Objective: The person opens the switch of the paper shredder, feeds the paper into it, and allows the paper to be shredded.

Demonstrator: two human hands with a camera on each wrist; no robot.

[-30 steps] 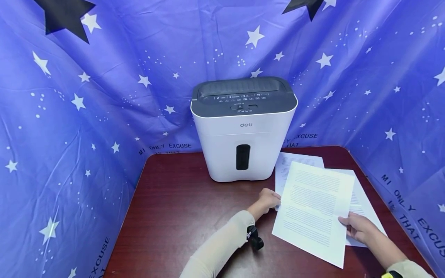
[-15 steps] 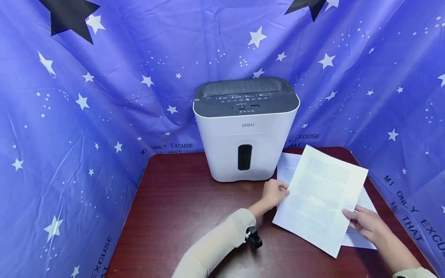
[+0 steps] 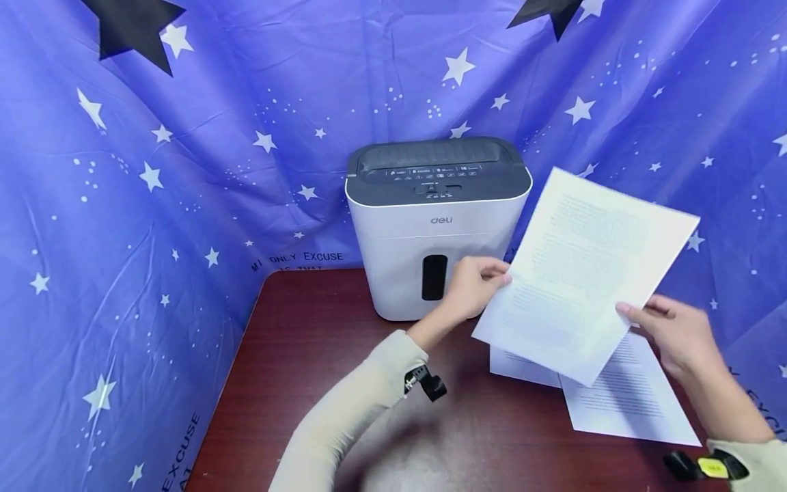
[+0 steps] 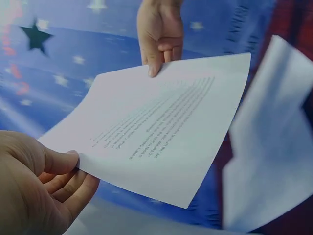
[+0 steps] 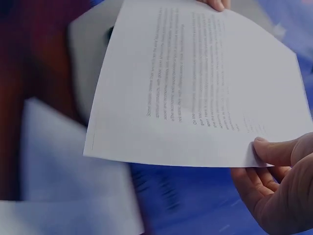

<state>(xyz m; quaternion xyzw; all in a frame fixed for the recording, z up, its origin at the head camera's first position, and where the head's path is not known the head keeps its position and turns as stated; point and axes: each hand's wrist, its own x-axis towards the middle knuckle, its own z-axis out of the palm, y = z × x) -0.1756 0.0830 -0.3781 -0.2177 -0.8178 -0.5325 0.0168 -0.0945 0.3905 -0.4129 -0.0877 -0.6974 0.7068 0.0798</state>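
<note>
The left hand (image 3: 475, 283) and right hand (image 3: 681, 336) are apart, each pinching, thumb (image 4: 62, 162) on top, fingers (image 5: 252, 188) beneath. The left forearm (image 3: 352, 404) slants forward and rightward.

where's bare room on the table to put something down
Left: bare dark red table between its left edge, the white and grey shredder and the cream left sleeve. Near middle: bare between that sleeve and the flat white paper sheets. Crowded: the right, those sheets partly hidden by a raised white printed sheet.

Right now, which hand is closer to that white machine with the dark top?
Left. The left hand is in front of the machine, beside its dark window; the right hand is farther off to the right, across the held sheet.
</note>
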